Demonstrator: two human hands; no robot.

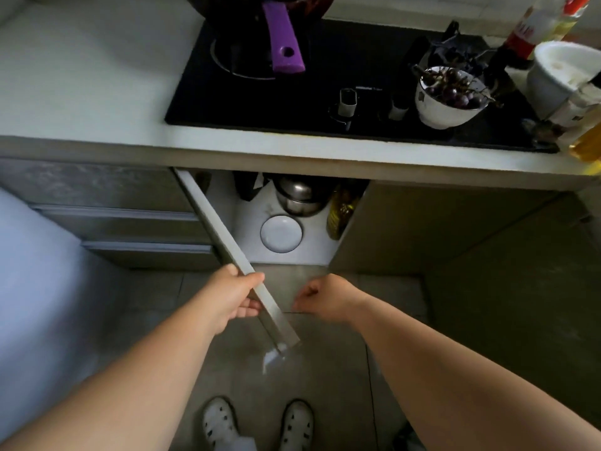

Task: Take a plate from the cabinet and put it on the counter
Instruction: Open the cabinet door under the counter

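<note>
A small white plate [281,233] lies flat on the white floor of the open cabinet [312,247] under the counter [97,92]. The cabinet door [224,242] stands swung out toward me, seen edge-on. My left hand [232,296] grips the top edge of that door, thumb on one side and fingers on the other. My right hand [320,296] hovers just right of the door, in front of the cabinet opening, with fingers loosely curled and nothing in it. Both hands are well short of the plate.
Behind the plate sit stacked steel pots [300,196] and a yellow oil bottle [340,213]. On the counter, a black hob [325,92] carries a purple-handled pan [283,43] and a bowl of grapes [450,96]. Bottles and a white container [559,73] crowd the right. Drawers [130,222] are at left.
</note>
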